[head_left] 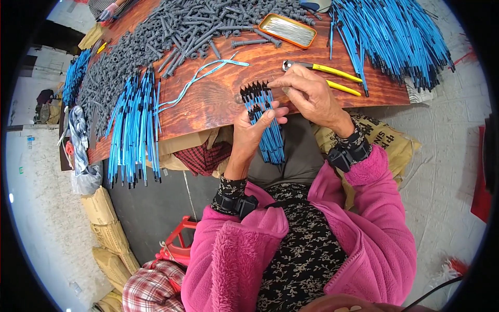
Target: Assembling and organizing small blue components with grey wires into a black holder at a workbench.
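My left hand (252,127) is closed round a bundle of thin blue strips (271,143) with black ends, held upright over my lap at the table edge. The black tips (253,89) fan out in a row above my thumb, and a second band of black pieces shows lower down. At the right end of that row is my right hand (307,96), its fingers curled and the index fingertip against a black tip. Whether something small sits between thumb and finger is too small to tell.
Grey plastic plugs (156,41) lie heaped across the wooden table (208,104). An orange-rimmed tin (287,31) holds thin metal pins. Yellow-handled pincers (338,73) lie behind my right hand. Blue strips (132,130) hang over the left edge; a larger pile (395,41) is at right.
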Tool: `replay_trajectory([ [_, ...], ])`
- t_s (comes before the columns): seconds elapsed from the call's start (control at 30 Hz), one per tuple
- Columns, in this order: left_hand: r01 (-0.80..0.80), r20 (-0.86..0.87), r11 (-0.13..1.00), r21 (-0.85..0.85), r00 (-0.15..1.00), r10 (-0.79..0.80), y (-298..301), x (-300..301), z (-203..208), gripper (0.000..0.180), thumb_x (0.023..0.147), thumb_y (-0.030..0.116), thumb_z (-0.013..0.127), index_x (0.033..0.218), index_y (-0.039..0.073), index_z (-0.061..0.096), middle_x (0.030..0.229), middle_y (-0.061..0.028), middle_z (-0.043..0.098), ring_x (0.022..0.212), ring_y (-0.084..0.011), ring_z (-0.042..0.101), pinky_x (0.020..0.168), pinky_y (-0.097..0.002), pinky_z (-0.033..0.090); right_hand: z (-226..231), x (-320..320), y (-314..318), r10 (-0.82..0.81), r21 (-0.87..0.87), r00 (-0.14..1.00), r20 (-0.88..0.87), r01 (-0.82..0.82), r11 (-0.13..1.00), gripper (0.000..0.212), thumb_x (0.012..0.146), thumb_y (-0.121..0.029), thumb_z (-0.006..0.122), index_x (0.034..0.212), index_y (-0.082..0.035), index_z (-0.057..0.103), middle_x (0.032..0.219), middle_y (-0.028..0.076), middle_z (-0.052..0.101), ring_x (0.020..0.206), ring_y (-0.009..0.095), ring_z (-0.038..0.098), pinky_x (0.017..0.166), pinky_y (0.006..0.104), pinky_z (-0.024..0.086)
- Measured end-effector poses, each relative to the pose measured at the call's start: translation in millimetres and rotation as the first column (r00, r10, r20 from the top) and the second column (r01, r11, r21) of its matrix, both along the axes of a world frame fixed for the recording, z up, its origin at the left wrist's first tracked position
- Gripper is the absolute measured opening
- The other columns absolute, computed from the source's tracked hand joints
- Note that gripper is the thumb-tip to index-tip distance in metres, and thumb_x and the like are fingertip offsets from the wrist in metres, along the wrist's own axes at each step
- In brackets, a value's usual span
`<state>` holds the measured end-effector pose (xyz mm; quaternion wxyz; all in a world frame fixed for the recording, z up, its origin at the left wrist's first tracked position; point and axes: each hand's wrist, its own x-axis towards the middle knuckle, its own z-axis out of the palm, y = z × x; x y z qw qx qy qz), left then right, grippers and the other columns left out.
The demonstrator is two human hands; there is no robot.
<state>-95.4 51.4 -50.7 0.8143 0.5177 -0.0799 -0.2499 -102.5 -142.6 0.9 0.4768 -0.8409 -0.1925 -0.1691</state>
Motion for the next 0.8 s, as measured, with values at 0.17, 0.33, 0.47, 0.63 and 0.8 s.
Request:
replay_trajectory([
  [0.17, 0.011, 0.008, 1.0, -0.005, 1.0, -0.011, 0.3, 0.8, -0.4, 0.033, 0.092, 0.016, 0.067, 0.117, -0.004, 0.06, 0.104, -0.0182, 0.07, 0.09, -0.0244, 0.07, 0.079, -0.0344, 0.058, -3.8, 3.6, 1.0, -0.003, 0.013, 1.0, 0.014, 0.003, 1.0, 0.029, 0.083, 0.004, 0.053, 0.107, -0.005, 0.069, 0.084, 0.01, 0.054, 0.076, 0.023, 0.056, 0.068, 0.0322, 0.046],
  [0.33, 0.003, 0.027, 1.0, 0.007, 1.0, -0.003, -1.0, -0.2, 1.2, 0.032, 0.092, 0.016, 0.067, 0.116, -0.004, 0.061, 0.103, -0.019, 0.07, 0.089, -0.0234, 0.07, 0.079, -0.0341, 0.058, 7.5, 1.2, 5.4, -0.044, -0.148, 0.987, 0.155, 0.067, 0.987, 0.032, 0.079, 0.006, 0.056, 0.106, -0.005, 0.069, 0.083, 0.009, 0.055, 0.072, 0.023, 0.057, 0.063, 0.0318, 0.047],
  [0.47, -0.003, 0.028, 1.0, 0.011, 1.0, 0.003, -1.9, -0.2, 2.6, 0.031, 0.092, 0.016, 0.067, 0.116, -0.004, 0.061, 0.102, -0.0191, 0.07, 0.088, -0.0228, 0.07, 0.078, -0.0335, 0.058, 8.6, 2.7, 5.0, -0.054, -0.211, 0.968, 0.246, 0.108, 0.971, 0.033, 0.076, 0.006, 0.059, 0.105, -0.005, 0.068, 0.082, 0.009, 0.055, 0.07, 0.024, 0.058, 0.06, 0.0321, 0.047],
  [0.63, 0.017, 0.019, 1.0, 0.018, 1.0, -0.018, -0.3, 1.5, 1.9, 0.031, 0.092, 0.015, 0.067, 0.116, -0.004, 0.061, 0.101, -0.0175, 0.07, 0.088, -0.0223, 0.07, 0.077, -0.0327, 0.058, 8.3, 6.5, 1.8, -0.022, -0.191, 0.98, 0.2, 0.061, 0.98, 0.032, 0.075, 0.006, 0.06, 0.104, -0.005, 0.068, 0.081, 0.008, 0.055, 0.071, 0.024, 0.058, 0.059, 0.0329, 0.046],
  [0.8, -0.005, 0.043, 0.999, 0.035, 0.999, 0.003, -2.3, 0.0, 3.9, 0.036, 0.09, 0.017, 0.068, 0.118, -0.004, 0.06, 0.101, -0.0202, 0.07, 0.089, -0.0253, 0.071, 0.079, -0.036, 0.058, 18.2, 6.8, 0.7, -0.008, -0.333, 0.948, 0.319, 0.12, 0.935, 0.029, 0.076, 0.005, 0.059, 0.102, -0.004, 0.067, 0.081, 0.009, 0.055, 0.073, 0.025, 0.059, 0.062, 0.034, 0.047],
])
